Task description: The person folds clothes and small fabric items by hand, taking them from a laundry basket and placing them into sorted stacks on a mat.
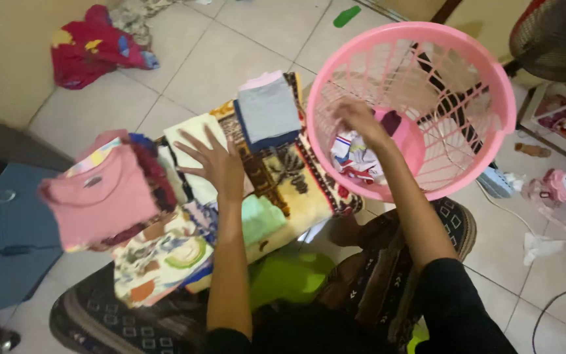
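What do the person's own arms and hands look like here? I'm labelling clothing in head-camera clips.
Both forearms are bare from above the elbow down. The left hand and right hand wear no gloves, and no rings, watch or bracelet can be made out, though the right hand is blurred. A short black sleeve covers the right upper arm; a dark sleeve edge shows on the left.

A home is shown: folded clothes (pixel 269 110) are stacked on a tiled floor (pixel 224 59), beside a pink laundry basket (pixel 486 78), toys (pixel 551 187) and a fan (pixel 558 36).
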